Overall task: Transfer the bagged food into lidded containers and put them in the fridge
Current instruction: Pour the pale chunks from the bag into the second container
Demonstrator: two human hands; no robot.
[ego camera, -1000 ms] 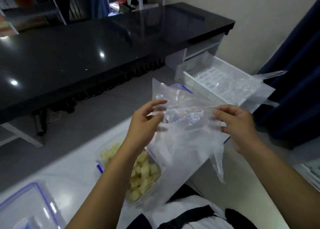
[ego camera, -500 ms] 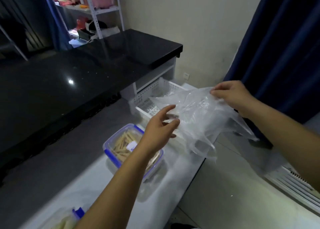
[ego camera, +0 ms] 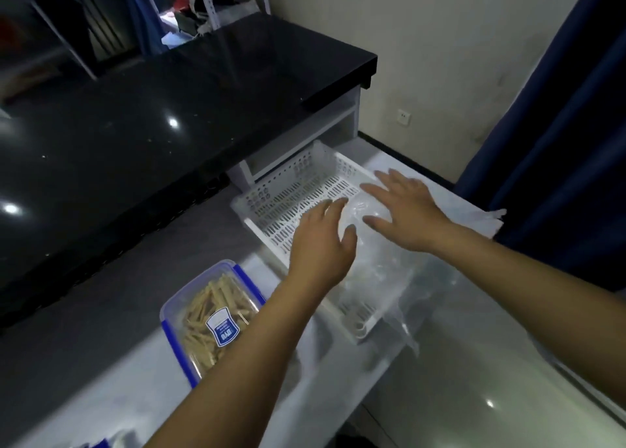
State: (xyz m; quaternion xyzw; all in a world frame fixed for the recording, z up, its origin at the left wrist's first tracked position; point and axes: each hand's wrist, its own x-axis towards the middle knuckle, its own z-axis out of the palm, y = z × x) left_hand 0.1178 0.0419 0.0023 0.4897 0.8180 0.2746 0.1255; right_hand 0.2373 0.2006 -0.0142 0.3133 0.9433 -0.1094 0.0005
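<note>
Clear plastic bags [ego camera: 382, 264] (crumpled) lie in the basket [ego camera: 288, 190] under open hands [ego camera: 359, 224].

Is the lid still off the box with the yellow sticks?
No, the clear lid with blue clips is on the box, and a label sits on top of it over the sticks.

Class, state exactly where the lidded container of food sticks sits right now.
In the head view, the lidded container sits lower left on the white counter, left of the white basket, partly behind the left forearm.
</note>
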